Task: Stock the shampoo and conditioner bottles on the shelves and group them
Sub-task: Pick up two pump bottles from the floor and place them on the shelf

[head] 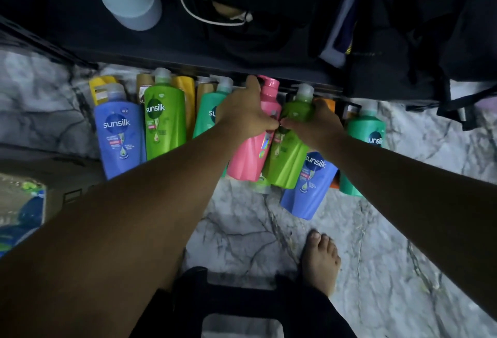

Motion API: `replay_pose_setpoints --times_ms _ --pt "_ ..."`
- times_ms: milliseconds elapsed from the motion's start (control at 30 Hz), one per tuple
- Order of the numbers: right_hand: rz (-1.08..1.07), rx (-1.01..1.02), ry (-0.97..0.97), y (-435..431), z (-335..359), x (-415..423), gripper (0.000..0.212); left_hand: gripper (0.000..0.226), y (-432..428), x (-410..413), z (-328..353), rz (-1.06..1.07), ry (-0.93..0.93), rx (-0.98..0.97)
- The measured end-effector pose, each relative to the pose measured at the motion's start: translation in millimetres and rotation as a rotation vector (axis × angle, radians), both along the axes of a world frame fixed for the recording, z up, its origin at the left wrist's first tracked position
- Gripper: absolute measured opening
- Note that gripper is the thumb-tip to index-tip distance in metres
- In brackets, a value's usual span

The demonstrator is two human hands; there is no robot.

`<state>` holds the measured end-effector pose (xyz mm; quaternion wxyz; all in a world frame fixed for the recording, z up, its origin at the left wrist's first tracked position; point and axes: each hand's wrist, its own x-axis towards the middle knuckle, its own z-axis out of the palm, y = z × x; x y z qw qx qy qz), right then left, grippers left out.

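Left of the fingers stand a blue plastic pump bottle [121,135] and an upright lime-green plastic bottle [164,119]. The left hand [239,111] curls its fingers round a pink plastic pump bottle [250,157]. Touching it, the right hand [317,122] grips a tilted lime-green plastic bottle [287,162]. The step looks like pickup; next, both need lifting clear to the dark shelf [269,55] above the fingers.

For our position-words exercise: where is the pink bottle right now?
In the head view the pink bottle is at centre, just below the dark shelf edge. The left hand grips it, and the lime green bottle in the right hand is on its right.
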<state>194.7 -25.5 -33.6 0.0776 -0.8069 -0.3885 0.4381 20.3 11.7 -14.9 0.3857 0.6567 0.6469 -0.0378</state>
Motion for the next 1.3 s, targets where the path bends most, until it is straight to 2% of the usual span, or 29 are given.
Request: replay_pose_setpoints --times_ms 100,167,233,267,333,400,600,700,900,1033,1167,1300 --pt "-0.080 0.064 0.097 -17.8 18.6 -1.5 0.069 0.068 -24.7 -11.9 13.7 0.082 -0.114 0.062" --pt "-0.034 0.106 0.116 -35.7 37.5 -4.0 0.061 0.062 -45.1 -24.2 22.7 0.047 -0.131 0.117" --pt "0.040 0.134 0.143 -58.2 58.0 -9.3 0.055 0.069 -68.7 -38.2 33.0 0.023 -0.151 0.127" --pt "0.071 0.147 0.158 -72.5 64.7 -12.8 0.056 0.074 -81.9 -45.5 38.9 0.025 -0.174 0.135" --pt "0.112 0.177 0.133 -103.3 73.8 -20.3 0.070 0.082 -110.2 -60.4 47.1 0.031 -0.247 0.168" --pt "0.152 0.207 0.122 -134.4 75.2 -25.8 0.074 0.083 -139.8 -75.1 51.1 0.004 -0.319 0.189" --pt "0.569 0.296 0.096 -202.6 63.9 -34.1 0.079 0.071 -206.2 -111.3 39.5 -0.111 -0.321 0.172" --pt "0.667 0.279 0.090 -229.3 50.7 -38.7 0.079 0.068 -224.3 -121.8 28.4 -0.224 -0.275 0.171" --pt "0.623 0.224 0.107 -246.6 41.5 -40.6 0.078 0.077 -238.7 -136.2 10.5 -0.379 -0.235 0.113" --pt "0.670 0.128 0.122 -233.9 50.6 -36.4 0.084 0.082 -233.0 -137.2 4.1 -0.324 -0.296 -0.018" --pt "0.793 0.105 0.098 -219.4 54.3 -34.4 0.078 0.081 -228.9 -134.0 1.6 -0.294 -0.340 -0.091" --pt "0.757 0.076 0.098 -209.8 71.9 -37.0 0.077 0.086 -229.4 -133.3 14.1 -0.177 -0.395 -0.190"
